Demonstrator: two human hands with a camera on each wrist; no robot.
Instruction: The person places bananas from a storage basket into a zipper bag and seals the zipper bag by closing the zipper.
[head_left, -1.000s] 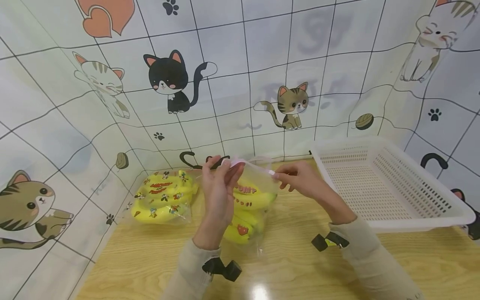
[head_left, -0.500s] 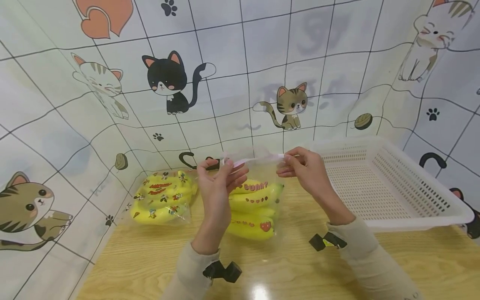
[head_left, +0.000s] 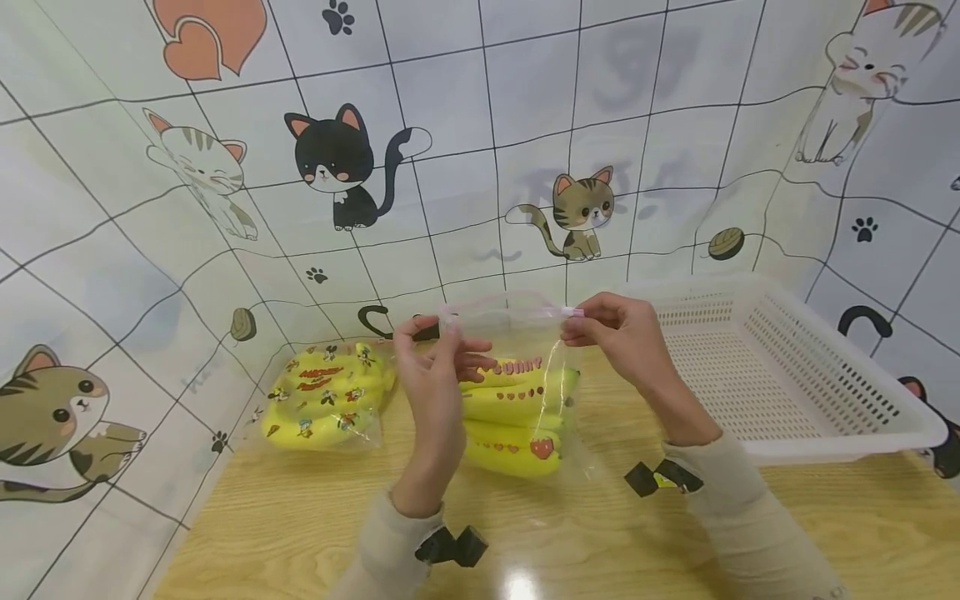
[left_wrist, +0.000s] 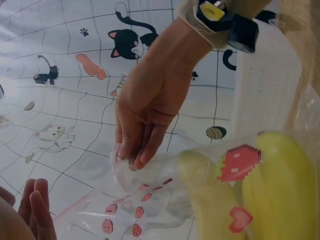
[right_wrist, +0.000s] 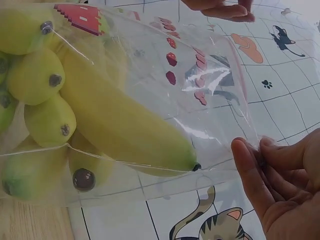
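A clear zip bag [head_left: 555, 350] with red and pink prints holds several yellow bananas [head_left: 517, 450], their dark tips plain in the right wrist view. The right hand [head_left: 626, 342] pinches the white slider [head_left: 572, 312] at the bag's upper right corner. At the upper left corner the left hand [head_left: 435, 375] holds the bag's edge near its thumb, other fingers spread in front of the bag; its exact hold is partly hidden. The pink-edged top is stretched between both hands. In the left wrist view, the bananas [left_wrist: 280, 185] hang toward the lower right.
A second printed bag of bananas [head_left: 318, 400] lies at the left on the wooden table [head_left: 300, 517]. At the right stands a white perforated basket [head_left: 825, 446]. A cat-patterned sheet [head_left: 465, 167] rises behind the table.
The right hand has moved right and slightly up with the slider. The bag's top edge has gone from slack to stretched, and the bag now faces the head view more squarely.
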